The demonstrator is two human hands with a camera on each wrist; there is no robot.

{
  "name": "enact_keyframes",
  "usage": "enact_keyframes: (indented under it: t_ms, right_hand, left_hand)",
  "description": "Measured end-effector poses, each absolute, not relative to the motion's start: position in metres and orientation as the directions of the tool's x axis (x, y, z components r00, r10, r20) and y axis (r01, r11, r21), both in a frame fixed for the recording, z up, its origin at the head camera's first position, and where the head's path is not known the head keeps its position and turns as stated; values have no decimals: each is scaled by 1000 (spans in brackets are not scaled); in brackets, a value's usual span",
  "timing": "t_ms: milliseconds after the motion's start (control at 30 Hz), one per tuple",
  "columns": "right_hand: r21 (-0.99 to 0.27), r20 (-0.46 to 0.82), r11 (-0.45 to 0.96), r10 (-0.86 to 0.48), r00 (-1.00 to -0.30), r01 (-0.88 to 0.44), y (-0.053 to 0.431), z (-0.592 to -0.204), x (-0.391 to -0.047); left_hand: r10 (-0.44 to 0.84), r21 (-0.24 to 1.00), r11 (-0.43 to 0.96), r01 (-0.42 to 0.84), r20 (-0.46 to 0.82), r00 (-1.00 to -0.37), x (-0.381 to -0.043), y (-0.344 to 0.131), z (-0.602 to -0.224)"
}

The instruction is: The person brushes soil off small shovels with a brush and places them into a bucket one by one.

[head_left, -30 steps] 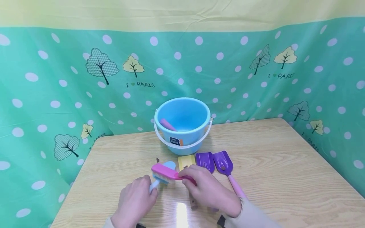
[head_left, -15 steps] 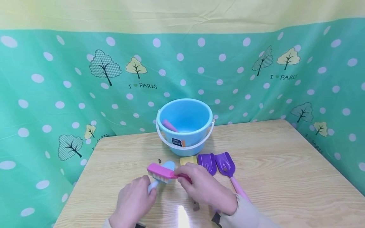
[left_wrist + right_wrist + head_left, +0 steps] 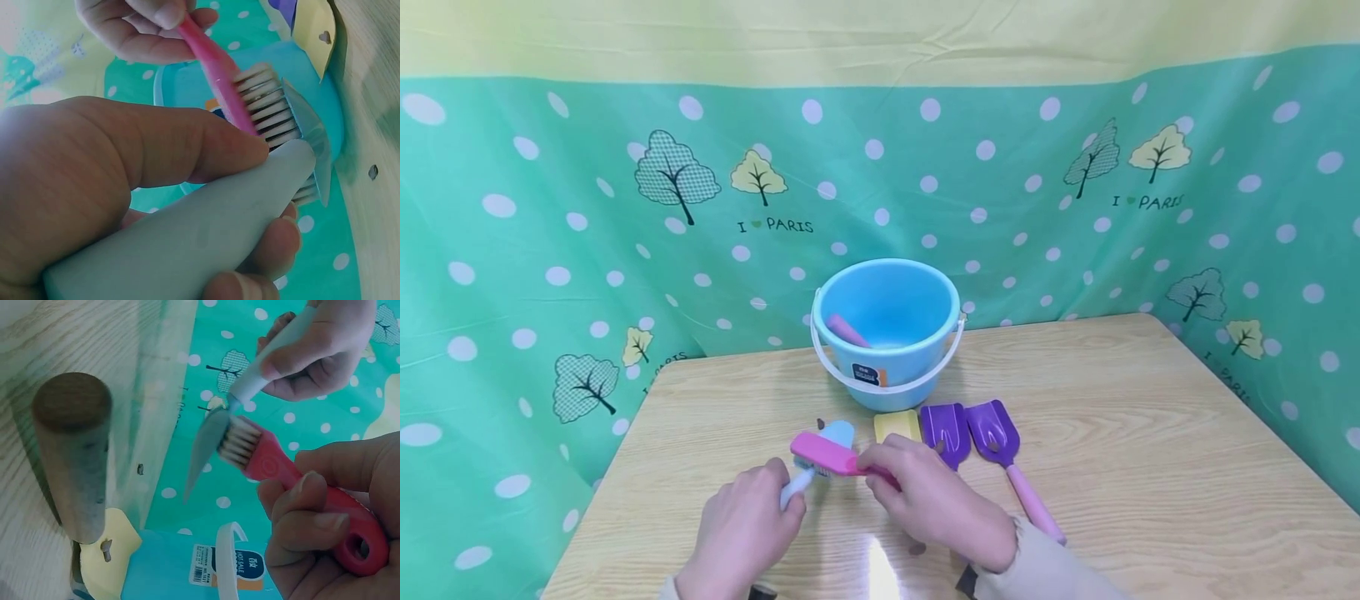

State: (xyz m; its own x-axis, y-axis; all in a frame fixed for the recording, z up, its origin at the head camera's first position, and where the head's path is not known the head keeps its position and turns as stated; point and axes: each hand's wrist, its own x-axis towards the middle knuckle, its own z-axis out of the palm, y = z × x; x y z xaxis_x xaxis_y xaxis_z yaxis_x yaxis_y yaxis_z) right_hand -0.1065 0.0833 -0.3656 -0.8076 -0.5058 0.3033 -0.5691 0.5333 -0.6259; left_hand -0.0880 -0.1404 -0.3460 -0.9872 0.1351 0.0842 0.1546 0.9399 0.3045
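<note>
Creased green polka-dotted cloth (image 3: 880, 183) is hanging behind a wood-grained table (image 3: 1150, 433). Above it, the left hand (image 3: 741, 523) is gripping a light-blue shovel (image 3: 838, 432) by its smooth handle (image 3: 181, 237), and the right hand (image 3: 928, 498) is clasping a glossy pink brush (image 3: 823, 452), whose pale bristles (image 3: 265, 100) are touching the shovel's curved blade (image 3: 320, 150).

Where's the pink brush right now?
In the head view, the pink brush is in the right hand, in front of the bucket, bristles against the blue shovel in the left hand.
</note>
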Motion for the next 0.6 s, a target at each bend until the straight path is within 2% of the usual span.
enact_keyframes:
  t_ms: [600]
  right_hand:
    - [-580,302,598,-473,-828,-553,86,-372,-114]
  left_hand:
    - [141,317,935,161,86,-986,-86,-141,-346]
